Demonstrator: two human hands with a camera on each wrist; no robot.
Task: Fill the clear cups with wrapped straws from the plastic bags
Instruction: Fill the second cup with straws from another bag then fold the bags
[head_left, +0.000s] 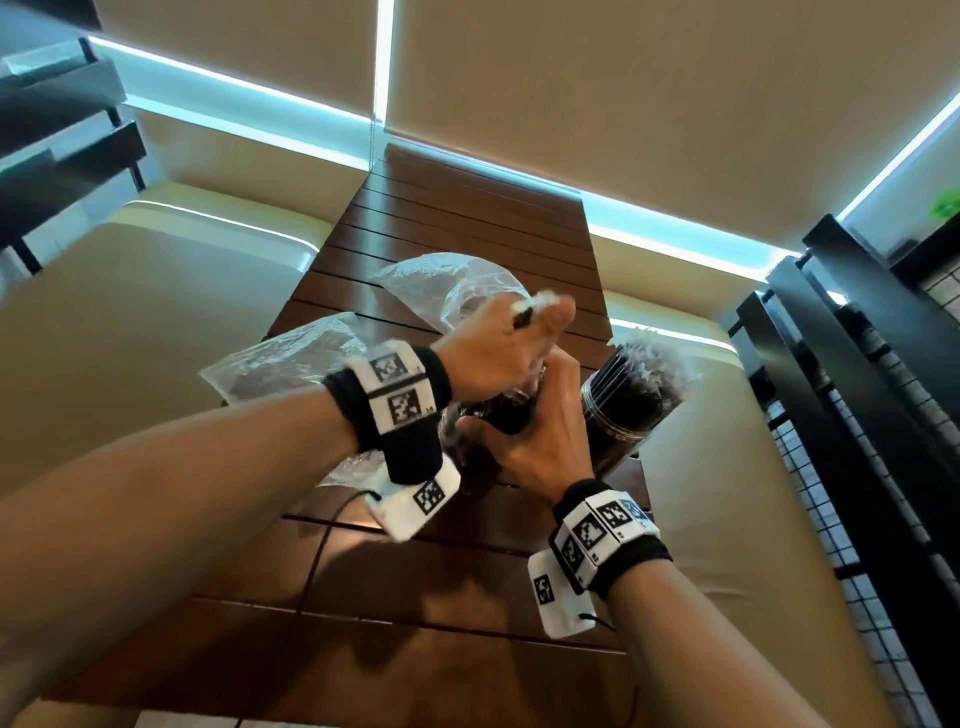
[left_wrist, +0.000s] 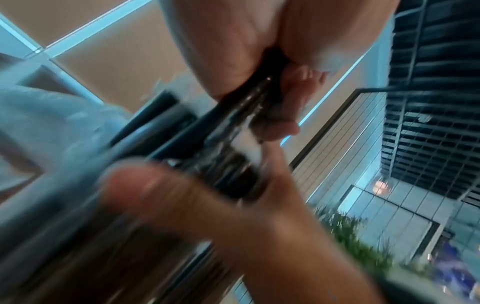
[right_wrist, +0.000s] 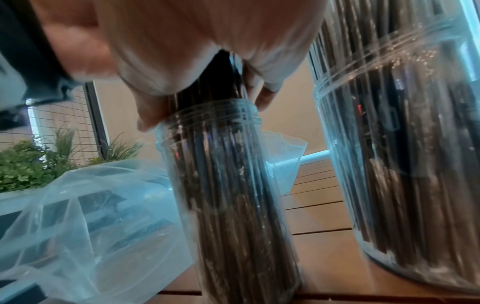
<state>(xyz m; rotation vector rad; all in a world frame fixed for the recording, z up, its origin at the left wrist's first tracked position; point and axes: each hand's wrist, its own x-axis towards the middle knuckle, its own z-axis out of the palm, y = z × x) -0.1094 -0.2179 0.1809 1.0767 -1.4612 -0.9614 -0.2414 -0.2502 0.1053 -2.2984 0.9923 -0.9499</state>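
Both hands, the left hand (head_left: 511, 343) and right hand (head_left: 540, 431), seem clenched around the light, slippery wrapped straws (right_wrist: 228, 82) bunched above the near cup (right_wrist: 233, 185) on the table (head_left: 415, 597), best gripped mid-bundle.

Dark straws (right_wrist: 228, 195) fill clear cups (right_wrist: 405, 144) on a brown slatted table (head_left: 467, 223); wristbands (head_left: 395, 395) black-and-white checkered.

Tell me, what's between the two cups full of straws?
Only bare wooden table shows between the cup being filled and the full cup, seen in the right wrist view.
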